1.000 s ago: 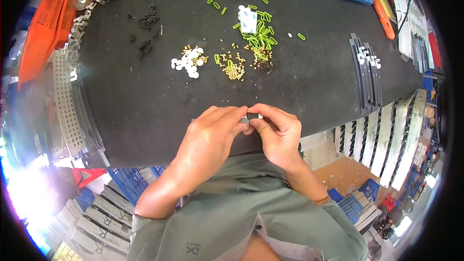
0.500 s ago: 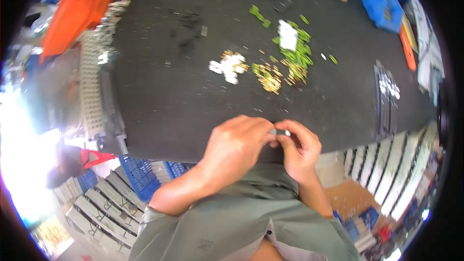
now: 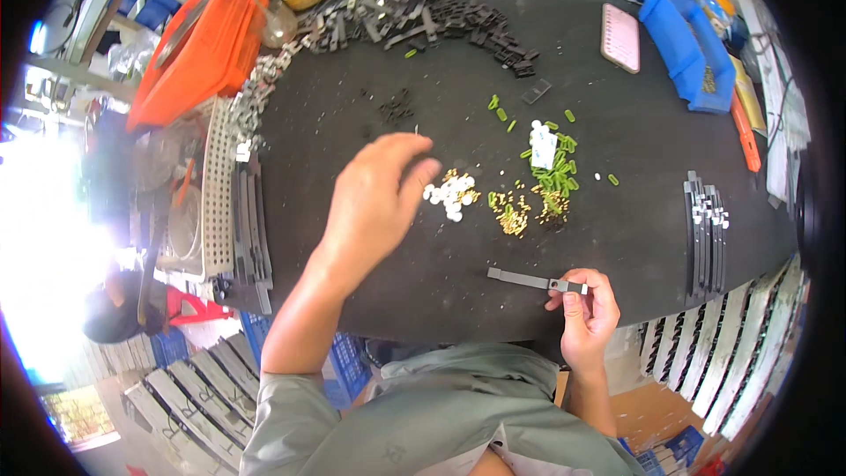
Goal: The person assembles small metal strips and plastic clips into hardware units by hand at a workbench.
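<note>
My right hand (image 3: 592,313) pinches one end of a long grey strip (image 3: 527,279), near the table's front edge. The strip points left, with a dark round spot and a small white piece by my fingers. My left hand (image 3: 374,198) is stretched over the table, thumb and fingers apart, nothing visible between them. Just beyond its fingertips lies a scatter of small black parts (image 3: 397,106). Close to its right is a little heap of white round pieces (image 3: 452,194). Farther right are small gold pieces (image 3: 511,216) and green oval pieces (image 3: 555,174), with a white packet (image 3: 543,148) on top.
Several strips with white pieces (image 3: 705,220) lie at the right; more grey strips (image 3: 251,234) lie at the left. A heap of black parts (image 3: 423,13) spans the back. Around the edges are an orange bin (image 3: 198,44), blue trays (image 3: 679,44) and a pink phone-like slab (image 3: 620,38).
My hands have parted. The left has let go and moved up and left toward the small black parts; the right has moved slightly right and nearer, keeping the strip, which now shows fully.
</note>
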The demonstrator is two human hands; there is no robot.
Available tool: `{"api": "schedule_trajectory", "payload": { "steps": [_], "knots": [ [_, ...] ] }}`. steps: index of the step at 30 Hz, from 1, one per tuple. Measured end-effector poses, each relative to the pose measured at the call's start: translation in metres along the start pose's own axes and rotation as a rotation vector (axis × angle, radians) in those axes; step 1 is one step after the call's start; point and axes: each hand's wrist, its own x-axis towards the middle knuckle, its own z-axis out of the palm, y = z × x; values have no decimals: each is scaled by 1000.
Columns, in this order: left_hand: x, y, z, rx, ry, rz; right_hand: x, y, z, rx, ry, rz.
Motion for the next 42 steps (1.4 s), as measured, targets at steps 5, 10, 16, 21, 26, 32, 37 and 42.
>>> {"api": "schedule_trajectory", "payload": {
  "steps": [5, 10, 16, 21, 26, 32, 37, 42],
  "knots": [
    [83, -10, 31, 80, 79, 173, 2, 8, -16, 25, 113, 8],
    [181, -53, 81, 239, 222, 330, -1, 8, -14, 50, 92, -18],
    [180, -48, 68, 273, 140, 346, 2, 14, -14, 121, 113, 5],
    [49, -9, 11, 93, -35, 142, 1, 10, -18, 162, 143, -2],
    [-71, -32, -9, 216, -24, 132, 5, 6, -14, 164, 89, -51],
    [-42, 12, -13, 207, -51, 217, 5, 11, -18, 93, 48, -40],
    [44, 14, 47, 0, -65, 323, 4, 11, -18, 58, 65, -61],
    [85, 12, 96, 152, -137, 315, -2, 9, -14, 75, 109, -46]
  ]
}}
